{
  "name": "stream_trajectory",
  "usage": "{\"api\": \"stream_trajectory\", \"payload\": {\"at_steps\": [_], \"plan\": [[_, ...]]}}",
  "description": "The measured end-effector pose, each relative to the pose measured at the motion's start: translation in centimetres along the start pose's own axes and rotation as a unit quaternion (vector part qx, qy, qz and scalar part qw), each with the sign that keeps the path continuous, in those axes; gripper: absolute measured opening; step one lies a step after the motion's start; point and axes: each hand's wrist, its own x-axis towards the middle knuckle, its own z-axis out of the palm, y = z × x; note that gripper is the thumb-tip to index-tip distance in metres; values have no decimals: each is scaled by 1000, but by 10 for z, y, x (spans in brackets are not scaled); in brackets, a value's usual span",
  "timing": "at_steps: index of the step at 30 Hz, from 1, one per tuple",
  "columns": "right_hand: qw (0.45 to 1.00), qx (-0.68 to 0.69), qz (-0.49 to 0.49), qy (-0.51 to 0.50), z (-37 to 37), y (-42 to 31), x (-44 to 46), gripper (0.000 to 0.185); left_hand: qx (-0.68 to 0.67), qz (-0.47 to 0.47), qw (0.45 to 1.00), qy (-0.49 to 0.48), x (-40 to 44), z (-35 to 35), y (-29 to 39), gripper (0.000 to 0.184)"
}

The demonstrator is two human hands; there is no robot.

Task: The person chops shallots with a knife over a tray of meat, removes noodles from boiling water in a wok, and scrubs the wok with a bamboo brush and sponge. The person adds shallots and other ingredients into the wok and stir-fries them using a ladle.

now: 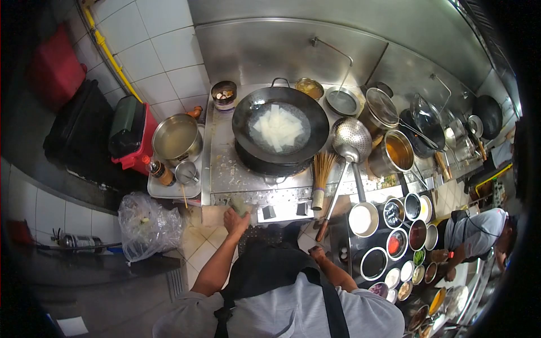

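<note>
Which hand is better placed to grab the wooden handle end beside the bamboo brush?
Probably the right hand: it is close below the wooden handle end. The left hand is farther away and holds a greyish cloth.

From where I stand, an open strip of table (218, 147) runs back left of the wok (318, 127), a cloth (239, 204) and the left hand (236, 221) at its near end, a small pot (224, 102) closing the far one. Rightward, a bamboo brush (323, 172) and long-handled strainer (350, 134) bar the way.
</note>
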Motion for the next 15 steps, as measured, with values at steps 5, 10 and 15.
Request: {"api": "stream_trajectory", "payload": {"at_steps": [5,10,15], "plan": [[1000,14,23,17,-2,-6,-4,39,-8,-6,1000,-10,-4,-7,6,72],[1000,-20,-3,13,1,1,2,35,-5,-1,1000,-9,-5,-9,7,72],[999,-42,-22,4,7,11,14,33,-5,13,1000,4,-3,-6,4,74]]}}
